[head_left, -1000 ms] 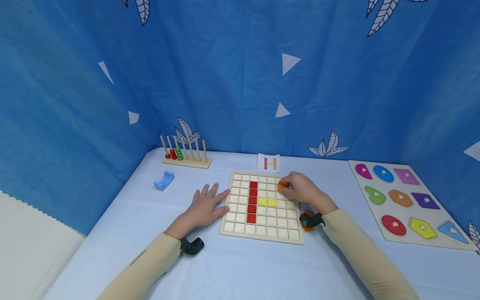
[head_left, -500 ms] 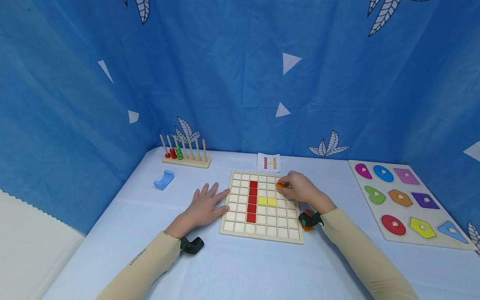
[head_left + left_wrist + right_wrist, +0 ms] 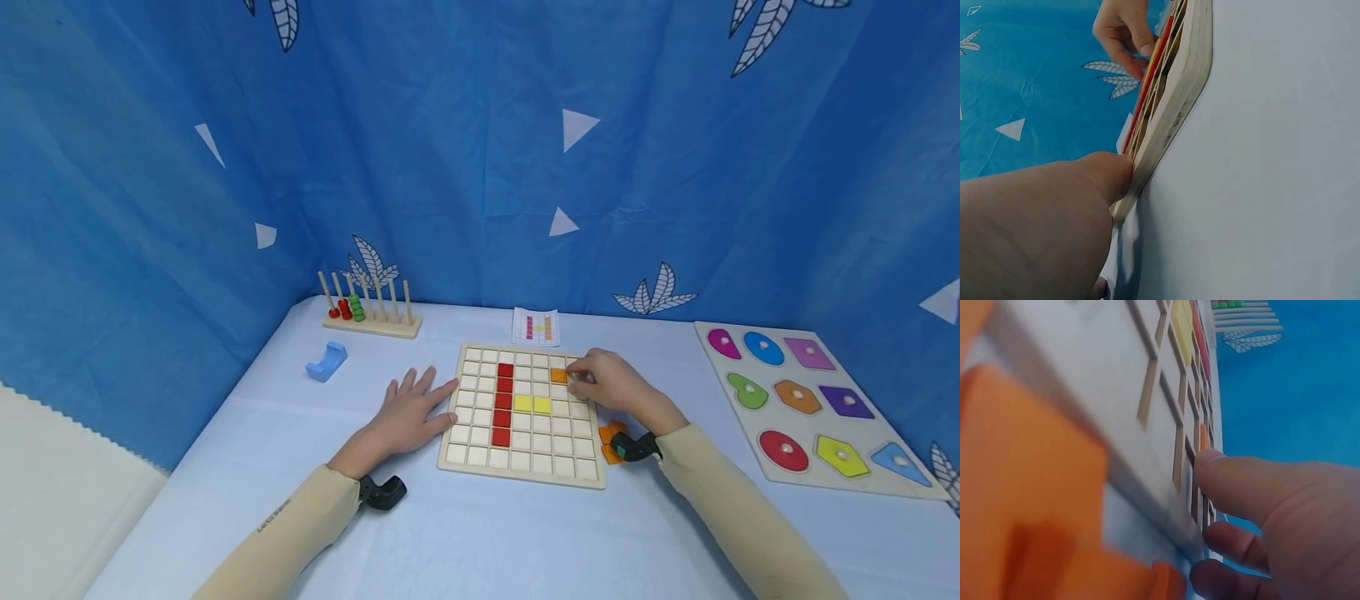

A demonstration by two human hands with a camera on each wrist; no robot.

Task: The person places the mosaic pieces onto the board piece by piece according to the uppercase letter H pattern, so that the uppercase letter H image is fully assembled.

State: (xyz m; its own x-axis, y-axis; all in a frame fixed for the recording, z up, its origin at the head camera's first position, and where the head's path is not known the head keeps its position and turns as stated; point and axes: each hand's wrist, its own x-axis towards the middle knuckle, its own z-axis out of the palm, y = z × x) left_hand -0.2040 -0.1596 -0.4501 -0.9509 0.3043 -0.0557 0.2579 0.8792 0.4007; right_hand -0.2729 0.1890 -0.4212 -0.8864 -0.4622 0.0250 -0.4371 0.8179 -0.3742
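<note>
In the head view a wooden grid board (image 3: pixel 525 475) bears a column of red tiles (image 3: pixel 502 401), two yellow tiles (image 3: pixel 532 404) and one orange tile (image 3: pixel 558 375) at its upper right. My right hand (image 3: pixel 618 387) hovers at the board's right side, thumb and index finger apart and just right of that tile. The right wrist view shows the thumb (image 3: pixel 1235 478) near the orange tile's edge, holding nothing. My left hand (image 3: pixel 405 419) lies with spread fingers, its thumb and index fingertip touching the board's left edge. Loose orange tiles (image 3: pixel 609 433) lie under my right wrist.
Behind the board lies a small pattern card (image 3: pixel 536 326). A bead abacus (image 3: pixel 372 327) and a blue curved block (image 3: pixel 327 362) stand at the left. At the right is a shape puzzle board (image 3: pixel 810 423) with knobbed pieces. A blue curtain hangs behind the table.
My right hand has let go of the orange tile, which now lies in the grid, and has moved slightly right. The left hand stays put.
</note>
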